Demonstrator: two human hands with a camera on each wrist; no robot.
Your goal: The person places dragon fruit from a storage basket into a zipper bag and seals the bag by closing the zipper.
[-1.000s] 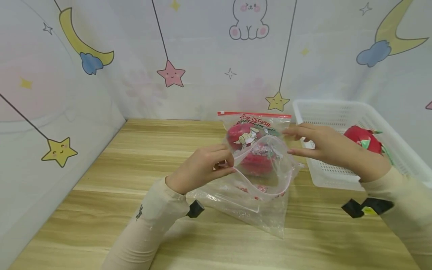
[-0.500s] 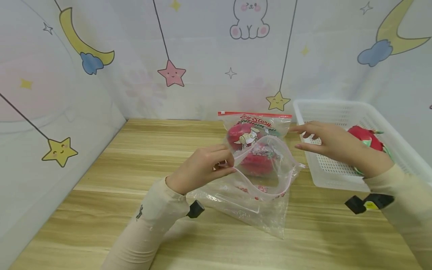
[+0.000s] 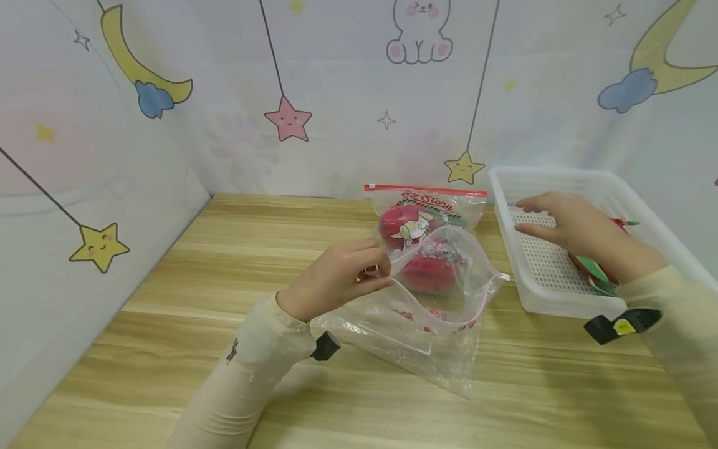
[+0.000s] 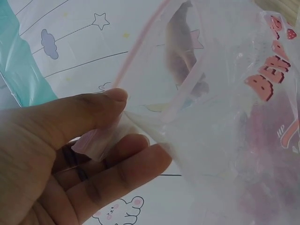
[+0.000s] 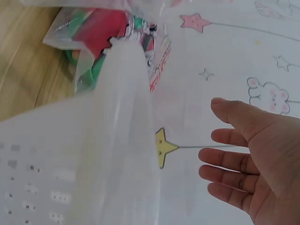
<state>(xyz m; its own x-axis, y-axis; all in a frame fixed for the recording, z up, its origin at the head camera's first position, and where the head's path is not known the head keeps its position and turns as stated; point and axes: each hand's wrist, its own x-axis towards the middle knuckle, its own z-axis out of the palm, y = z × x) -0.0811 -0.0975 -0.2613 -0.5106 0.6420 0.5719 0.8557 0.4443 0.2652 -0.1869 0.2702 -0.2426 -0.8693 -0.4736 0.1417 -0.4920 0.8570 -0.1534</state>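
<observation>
My left hand (image 3: pixel 339 274) pinches the pink-edged rim of a clear zip bag (image 3: pixel 387 337), whose mouth gapes. In the left wrist view the thumb and fingers hold a folded bit of that rim. Behind it stands a second clear zip bag (image 3: pixel 471 206) with a red slider top and a red item (image 3: pixel 402 218) inside. More red (image 3: pixel 429 274) shows through the front bag's mouth; which bag holds it, I cannot tell. My right hand (image 3: pixel 586 234), fingers apart and holding nothing, hovers over a white basket (image 3: pixel 561 305). Beneath it lies a red item with green leaf-like flaps (image 3: pixel 594 271), partly hidden.
The wooden table (image 3: pixel 224 262) meets a white cartoon-printed curtain (image 3: pixel 336 162) at the back and left. The basket's raised walls stand close to the bags on their right.
My right hand has left the bag's rim and moved right, over the basket, covering most of the red item there. My left hand keeps its grip on the bag.
</observation>
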